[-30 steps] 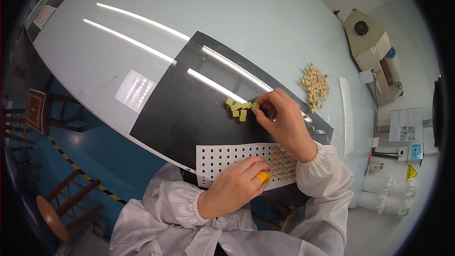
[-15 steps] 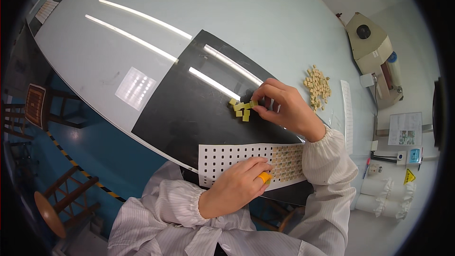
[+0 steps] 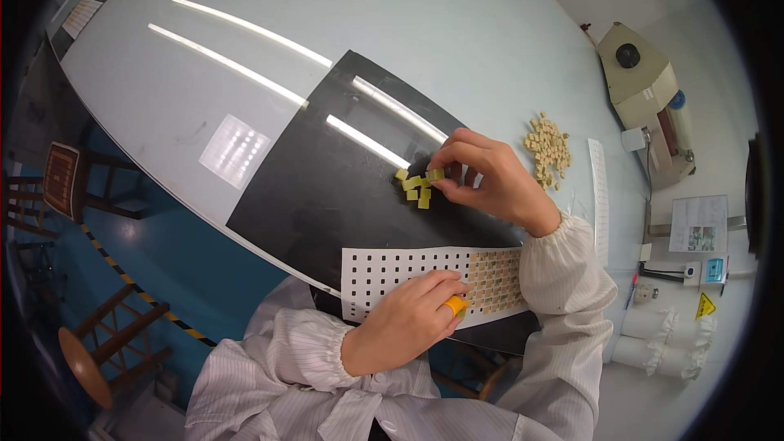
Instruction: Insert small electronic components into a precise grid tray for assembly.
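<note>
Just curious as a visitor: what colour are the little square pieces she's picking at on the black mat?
Yellowish-tan small square pieces, clearest in the head view.

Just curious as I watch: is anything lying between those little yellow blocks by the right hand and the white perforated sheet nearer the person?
Nothing visible does. Only bare black mat lies between the small yellow blocks at the right hand and the white perforated sheet. The left hand rests on that sheet's near edge.

The person wore a white smock with fine, faint vertical stripes, loose and creased across the chest and arms. Both sleeves ended in gathered elastic cuffs that puffed above the wrists. The left hand (image 3: 408,320) and the right hand (image 3: 490,181) were bare, without gloves, save for an orange-yellow cot (image 3: 455,305) capping one left fingertip.
</note>
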Demonstrator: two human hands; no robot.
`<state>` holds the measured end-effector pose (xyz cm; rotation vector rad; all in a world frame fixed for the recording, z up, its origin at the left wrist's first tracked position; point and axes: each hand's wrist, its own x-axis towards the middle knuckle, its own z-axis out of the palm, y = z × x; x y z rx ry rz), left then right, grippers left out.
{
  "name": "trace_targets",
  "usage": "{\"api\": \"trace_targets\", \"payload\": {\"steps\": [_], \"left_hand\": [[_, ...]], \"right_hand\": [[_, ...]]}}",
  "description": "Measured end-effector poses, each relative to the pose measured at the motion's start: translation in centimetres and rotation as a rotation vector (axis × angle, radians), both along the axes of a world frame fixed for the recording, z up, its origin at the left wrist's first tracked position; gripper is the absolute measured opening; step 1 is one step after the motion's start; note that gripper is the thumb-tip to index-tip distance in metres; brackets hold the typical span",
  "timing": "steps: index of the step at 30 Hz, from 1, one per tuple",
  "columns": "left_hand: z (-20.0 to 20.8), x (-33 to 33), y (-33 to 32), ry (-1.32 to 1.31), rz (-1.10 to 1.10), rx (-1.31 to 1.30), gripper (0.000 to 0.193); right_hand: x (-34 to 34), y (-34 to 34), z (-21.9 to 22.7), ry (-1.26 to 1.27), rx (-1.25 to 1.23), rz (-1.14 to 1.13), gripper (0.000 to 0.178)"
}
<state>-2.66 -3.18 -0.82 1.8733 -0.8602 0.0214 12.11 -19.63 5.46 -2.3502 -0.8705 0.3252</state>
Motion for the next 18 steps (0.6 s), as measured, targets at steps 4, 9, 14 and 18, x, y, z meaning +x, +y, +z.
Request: {"api": "trace_targets", "payload": {"steps": [4, 9, 14, 18], "left_hand": [[-0.1, 0.1, 0.0, 0.003, -0.002, -0.01, 0.028], [-0.1, 0.1, 0.0, -0.012, -0.003, -0.012, 0.027], [0.0, -0.1, 0.0, -0.004, 0.002, -0.012, 0.027], [-0.1, 0.0, -0.1, -0.021, 0.003, -0.004, 0.028]], "right_hand": [[-0.3, 0.5, 0.1, 0.038, -0.036, 0.016, 0.017], [-0.7, 0.5, -0.2, -0.034, -0.095, -0.027, 0.016], [-1.1, 0.5, -0.3, -0.073, -0.084, -0.075, 0.015], [-2.1, -0.1, 0.2, -0.101, -0.066, -0.101, 0.015]]}}
